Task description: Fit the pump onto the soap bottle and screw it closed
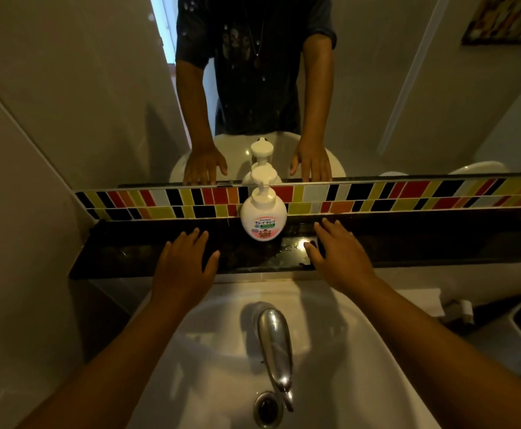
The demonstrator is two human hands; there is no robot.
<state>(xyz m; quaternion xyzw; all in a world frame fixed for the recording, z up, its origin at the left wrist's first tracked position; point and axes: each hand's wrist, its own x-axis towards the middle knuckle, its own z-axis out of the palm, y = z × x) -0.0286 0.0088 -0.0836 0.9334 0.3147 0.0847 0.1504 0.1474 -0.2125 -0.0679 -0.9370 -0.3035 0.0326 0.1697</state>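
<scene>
A round white soap bottle (263, 218) with a pink and green label stands upright on the dark stone shelf (129, 255) behind the basin. Its white pump (263, 180) sits on top of the neck. My left hand (186, 258) lies flat on the shelf to the bottle's left, fingers spread, holding nothing. To the right of the bottle, my right hand (339, 255) rests flat on the shelf, also spread and empty. Neither hand touches the bottle.
A white basin (209, 351) with a chrome tap (276, 345) and drain (267, 408) lies below my arms. A band of coloured tiles (408, 196) and a mirror (377, 88) rise behind the shelf. Grey walls close in on the left.
</scene>
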